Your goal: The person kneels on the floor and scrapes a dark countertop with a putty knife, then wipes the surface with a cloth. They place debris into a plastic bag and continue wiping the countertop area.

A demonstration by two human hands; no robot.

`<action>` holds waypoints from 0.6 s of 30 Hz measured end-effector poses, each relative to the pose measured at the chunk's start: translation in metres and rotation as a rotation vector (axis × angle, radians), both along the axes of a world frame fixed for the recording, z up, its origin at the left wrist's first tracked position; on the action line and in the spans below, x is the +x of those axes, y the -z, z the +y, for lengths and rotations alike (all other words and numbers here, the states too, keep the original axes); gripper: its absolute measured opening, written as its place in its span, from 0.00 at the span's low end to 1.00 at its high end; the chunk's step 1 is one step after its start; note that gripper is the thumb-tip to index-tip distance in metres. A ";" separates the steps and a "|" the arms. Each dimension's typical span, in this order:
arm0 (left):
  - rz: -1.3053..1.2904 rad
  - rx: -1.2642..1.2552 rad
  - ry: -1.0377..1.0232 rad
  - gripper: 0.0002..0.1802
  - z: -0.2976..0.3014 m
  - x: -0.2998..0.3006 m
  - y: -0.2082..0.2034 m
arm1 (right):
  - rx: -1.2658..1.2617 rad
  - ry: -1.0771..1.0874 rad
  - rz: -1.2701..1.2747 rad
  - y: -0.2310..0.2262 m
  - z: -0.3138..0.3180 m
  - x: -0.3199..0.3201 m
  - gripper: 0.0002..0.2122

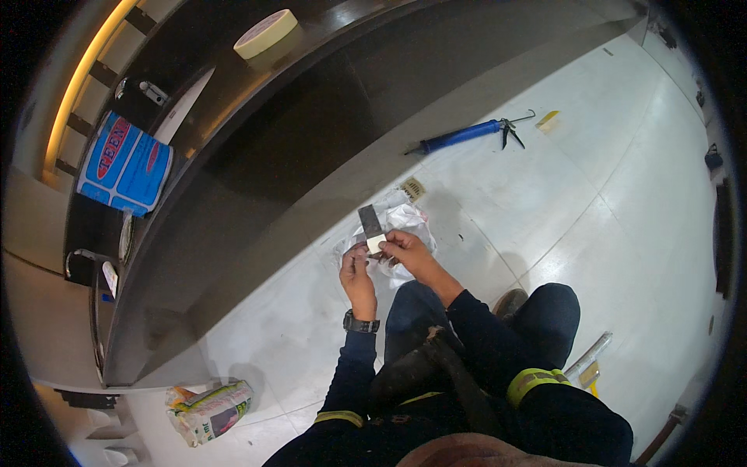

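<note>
Both hands are close together in front of my bent knees, above the floor. The fingers of my right hand (406,252) pinch the cream end of a small flat piece (376,244). A dark grey rectangular strip (369,220) reaches away from that end. My left hand (357,271) has a watch at the wrist, and its curled fingers grip the near left edge of the same piece. Exactly what kind of piece it is cannot be made out. Beneath it, crumpled clear plastic (412,222) lies on the floor, partly covered by my hands.
A blue caulking gun (467,136) lies ahead on the tiles. To the left runs a dark counter (303,78), bearing a tape roll (265,34) and a blue can (124,165). A printed bag (210,412) stands at the lower left; a long tool (589,352) lies right of my knee.
</note>
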State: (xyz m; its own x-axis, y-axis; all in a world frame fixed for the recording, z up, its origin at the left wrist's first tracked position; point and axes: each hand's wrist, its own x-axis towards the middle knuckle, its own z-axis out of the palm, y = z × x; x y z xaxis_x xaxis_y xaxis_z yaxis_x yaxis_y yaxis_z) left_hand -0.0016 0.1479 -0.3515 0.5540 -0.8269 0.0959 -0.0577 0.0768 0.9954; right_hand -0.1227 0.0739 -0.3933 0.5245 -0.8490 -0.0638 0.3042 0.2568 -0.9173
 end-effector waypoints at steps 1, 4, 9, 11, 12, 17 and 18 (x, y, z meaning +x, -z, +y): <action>-0.025 -0.014 -0.015 0.12 0.004 0.004 -0.007 | -0.014 0.008 0.021 -0.010 0.001 -0.007 0.08; -0.167 -0.067 -0.067 0.16 0.016 0.019 -0.031 | -0.126 0.073 0.073 -0.045 0.003 -0.022 0.07; -0.433 -0.319 -0.111 0.22 0.022 0.040 -0.093 | -0.117 0.174 -0.001 -0.087 -0.001 -0.042 0.08; -0.626 -0.440 -0.146 0.22 0.026 0.049 -0.126 | -0.105 0.180 -0.046 -0.107 0.008 -0.038 0.07; -0.720 -0.530 -0.155 0.22 0.024 0.052 -0.150 | -0.142 0.189 -0.045 -0.115 0.008 -0.039 0.07; -1.164 -0.811 -0.192 0.15 -0.005 0.056 -0.253 | -0.285 0.358 -0.066 -0.145 -0.006 -0.045 0.08; -1.193 -0.877 -0.188 0.13 -0.011 0.056 -0.276 | -0.310 0.391 -0.086 -0.160 -0.009 -0.037 0.09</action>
